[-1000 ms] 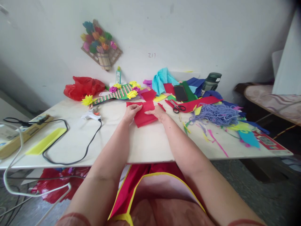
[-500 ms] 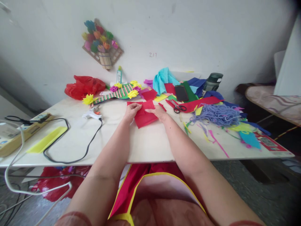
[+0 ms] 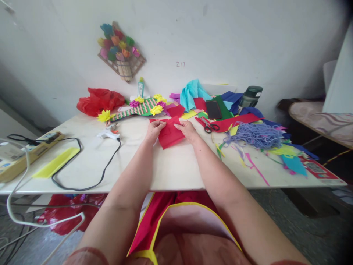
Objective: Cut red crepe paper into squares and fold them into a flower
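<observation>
A piece of red crepe paper (image 3: 170, 137) is held between my two hands over the middle of the white table. My left hand (image 3: 155, 129) pinches its left side, thumb on top. On the opposite side my right hand (image 3: 187, 130) grips it, with the thumb lying over the upper right part. The fingers underneath are hidden by the paper. Just beyond it lies another red paper piece (image 3: 175, 110). To the right of my right hand rest black-handled scissors (image 3: 210, 127) on a red strip (image 3: 242, 120).
A tangle of purple-blue yarn (image 3: 257, 134), a phone (image 3: 213, 109) and a dark bottle (image 3: 251, 96) are on the right. A white glue gun (image 3: 109, 133) with a black cord lies left, near a power strip (image 3: 33, 156). Paper flowers (image 3: 156, 109) stand behind.
My right hand has shifted its hold, and its thumb now sits slightly higher and further right on the red paper. The red edge that stuck out beyond that hand no longer shows.
</observation>
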The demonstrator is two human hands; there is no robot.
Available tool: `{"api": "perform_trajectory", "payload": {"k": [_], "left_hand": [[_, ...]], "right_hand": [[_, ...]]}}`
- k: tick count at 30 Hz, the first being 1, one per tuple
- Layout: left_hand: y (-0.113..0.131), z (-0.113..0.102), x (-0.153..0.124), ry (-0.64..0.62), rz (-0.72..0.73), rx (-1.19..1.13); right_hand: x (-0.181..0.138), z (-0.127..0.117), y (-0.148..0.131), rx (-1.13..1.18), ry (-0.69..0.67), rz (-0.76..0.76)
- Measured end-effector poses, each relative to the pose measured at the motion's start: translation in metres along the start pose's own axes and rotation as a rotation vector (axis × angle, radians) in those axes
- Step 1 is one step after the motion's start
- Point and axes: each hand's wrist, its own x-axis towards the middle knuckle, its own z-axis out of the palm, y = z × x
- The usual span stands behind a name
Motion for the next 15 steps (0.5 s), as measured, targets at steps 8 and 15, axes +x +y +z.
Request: {"api": "perform_trajectory", "payload": {"k": [8, 15], "left_hand": [[-0.0029, -0.0015, 0.0013, 0.02, -0.044, -0.018], [-0.0039, -0.0016, 0.0026, 0.043, -0.025, -0.007]], "right_hand": [[-0.0004, 0.0037, -0.0008, 0.12, -0.005, -0.044], [-0.0026, 0.0057, -0.0072, 0.065, 0.007, -0.063]]}}
